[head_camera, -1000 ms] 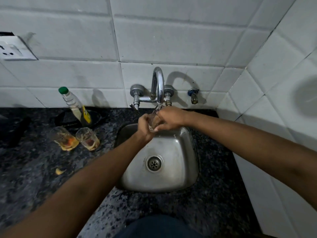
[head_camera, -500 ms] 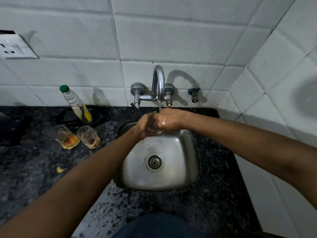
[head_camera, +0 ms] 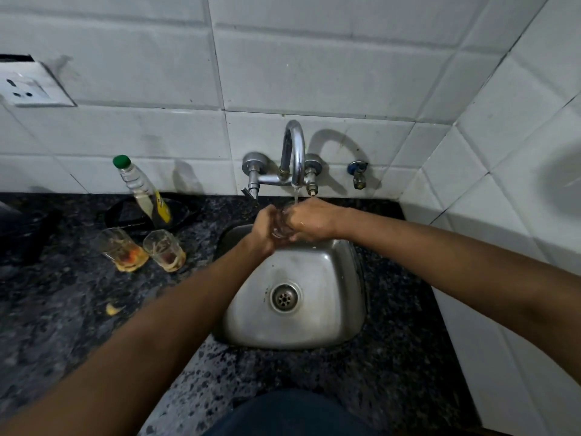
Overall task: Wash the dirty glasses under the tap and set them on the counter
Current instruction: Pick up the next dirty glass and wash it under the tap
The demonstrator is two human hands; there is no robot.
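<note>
Left hand (head_camera: 265, 229) and right hand (head_camera: 309, 220) both closed around one clear glass (head_camera: 280, 226), held under the running tap (head_camera: 294, 152) over the steel sink (head_camera: 292, 325). Two dirty glasses (head_camera: 144, 249) (orange residue inside) stand on the bench (head_camera: 63, 309), left of the sink.

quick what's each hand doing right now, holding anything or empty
Left hand: closed on the glass under the running tap.
Right hand: closed on the same glass from the other side.
</note>
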